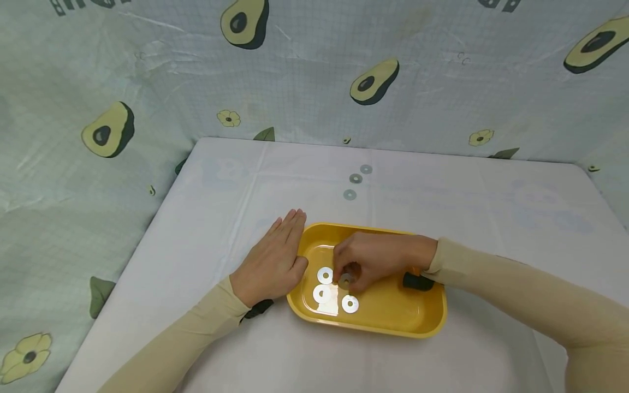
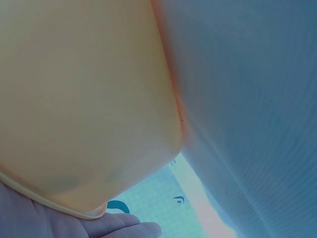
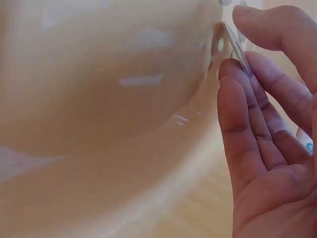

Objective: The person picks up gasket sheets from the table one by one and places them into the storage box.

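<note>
A yellow tray (image 1: 388,315) holds several flat metal washers, among them one washer (image 1: 320,275) by the left end and another washer (image 1: 350,310) closer to the front rim. My right hand (image 1: 371,255) reaches down into the tray and pinches a washer (image 1: 346,286) between thumb and fingers. In the right wrist view that washer (image 3: 238,51) stands on edge at the fingertips. My left hand (image 1: 272,266) lies along the tray's left end, fingers extended and together. The left wrist view has its fingers (image 2: 126,229) under the tray's rim (image 2: 59,207).
Beyond the tray, a slanting row of three washers lies on the white-covered table (image 1: 472,207): a near washer (image 1: 350,199), a middle washer (image 1: 356,182) and a far washer (image 1: 366,173). An avocado-print sheet (image 1: 304,82) hangs behind and at the left.
</note>
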The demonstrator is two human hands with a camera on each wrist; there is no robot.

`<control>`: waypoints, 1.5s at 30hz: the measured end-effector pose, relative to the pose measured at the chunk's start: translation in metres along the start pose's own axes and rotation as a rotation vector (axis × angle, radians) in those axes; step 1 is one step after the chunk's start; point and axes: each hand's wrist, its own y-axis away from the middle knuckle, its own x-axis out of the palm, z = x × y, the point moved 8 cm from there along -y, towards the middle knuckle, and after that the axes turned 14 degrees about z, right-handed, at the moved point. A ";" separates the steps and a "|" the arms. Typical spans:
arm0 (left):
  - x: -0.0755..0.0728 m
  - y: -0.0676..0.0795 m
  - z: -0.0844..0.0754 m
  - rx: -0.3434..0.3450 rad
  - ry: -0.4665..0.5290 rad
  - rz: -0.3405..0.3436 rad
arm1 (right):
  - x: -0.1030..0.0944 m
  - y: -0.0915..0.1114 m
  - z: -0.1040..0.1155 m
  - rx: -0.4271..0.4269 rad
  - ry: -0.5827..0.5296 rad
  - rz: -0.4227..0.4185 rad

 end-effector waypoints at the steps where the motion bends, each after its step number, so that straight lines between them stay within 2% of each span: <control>1: 0.000 0.000 0.000 -0.001 0.002 0.001 | 0.000 0.000 0.001 -0.002 0.006 0.000; 7: 0.002 -0.001 0.002 -0.006 0.002 0.009 | -0.001 0.001 0.001 0.037 0.051 -0.012; 11: 0.003 -0.001 0.002 -0.010 0.002 0.013 | -0.008 0.006 0.000 0.058 0.055 -0.056; 19: 0.005 0.000 0.003 -0.031 0.009 0.032 | -0.046 0.027 0.009 0.024 0.053 -0.245; 26: 0.007 -0.001 0.004 -0.031 0.016 0.032 | -0.079 0.050 0.007 -0.091 0.081 -0.445; 31: 0.005 -0.001 0.003 -0.022 0.018 0.023 | -0.092 0.064 -0.002 -0.109 0.084 -0.551; 37: 0.004 0.000 0.002 -0.020 0.021 0.017 | -0.104 0.074 -0.022 -0.094 0.040 -0.627; 45: 0.003 0.000 0.002 -0.014 0.016 0.006 | -0.117 0.084 -0.052 -0.007 -0.032 -0.687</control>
